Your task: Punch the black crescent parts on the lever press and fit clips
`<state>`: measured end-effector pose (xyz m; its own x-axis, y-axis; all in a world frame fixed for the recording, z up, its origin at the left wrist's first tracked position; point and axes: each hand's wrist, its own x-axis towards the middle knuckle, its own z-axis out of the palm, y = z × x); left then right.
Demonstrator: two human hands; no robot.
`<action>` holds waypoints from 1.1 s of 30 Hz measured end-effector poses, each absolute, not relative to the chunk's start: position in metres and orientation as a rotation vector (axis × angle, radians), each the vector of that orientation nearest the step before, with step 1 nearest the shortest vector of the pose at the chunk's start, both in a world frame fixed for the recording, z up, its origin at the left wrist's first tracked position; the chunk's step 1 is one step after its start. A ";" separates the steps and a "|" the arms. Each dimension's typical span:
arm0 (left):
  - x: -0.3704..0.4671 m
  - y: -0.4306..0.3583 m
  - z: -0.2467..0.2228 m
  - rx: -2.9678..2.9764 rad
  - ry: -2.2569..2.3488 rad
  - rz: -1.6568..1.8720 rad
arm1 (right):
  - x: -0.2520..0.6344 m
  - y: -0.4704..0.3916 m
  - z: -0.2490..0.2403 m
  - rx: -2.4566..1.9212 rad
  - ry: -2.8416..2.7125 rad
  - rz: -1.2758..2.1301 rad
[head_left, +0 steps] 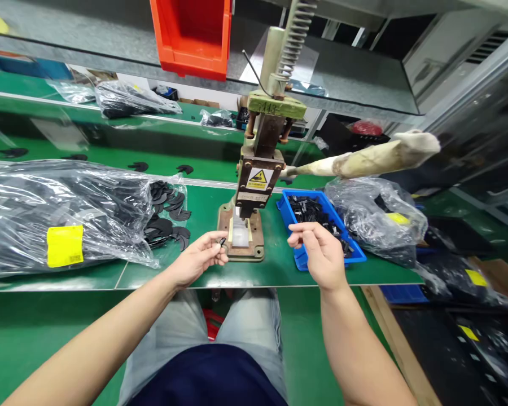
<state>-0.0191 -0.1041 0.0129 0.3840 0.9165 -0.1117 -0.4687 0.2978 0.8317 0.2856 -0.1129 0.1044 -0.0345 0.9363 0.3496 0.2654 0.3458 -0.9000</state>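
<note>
My left hand (204, 255) pinches a small black plastic piece (222, 241) between thumb and fingertips, just left of the press base. The hand press (258, 186) stands upright in the middle, with a pale block (240, 235) on its base (257, 237). My right hand (319, 254) is over the front edge of a blue bin (284, 211), its fingers curled in. Whether anything is between those fingers is hidden. Small black parts (307, 208) fill the bin.
A clear bag of black parts (68, 197) lies at left, flat curved black pieces (163, 225) spilling from its mouth. The press's wrapped lever (364, 160) sticks out to the right above another plastic bag (376, 214). An orange bin (195, 65) sits on the shelf above.
</note>
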 end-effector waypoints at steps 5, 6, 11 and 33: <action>-0.018 -0.101 0.011 0.839 0.673 1.005 | 0.287 -0.109 0.110 -1.124 -1.542 0.750; -0.018 -0.100 0.011 0.838 0.681 1.003 | 0.288 -0.109 0.111 -1.124 -1.539 0.747; -0.018 -0.096 0.013 0.815 0.713 0.988 | 0.293 -0.106 0.116 -1.135 -1.521 0.724; 0.002 -0.019 -0.017 1.561 1.195 1.240 | 0.283 -0.070 0.202 -0.743 -1.592 0.111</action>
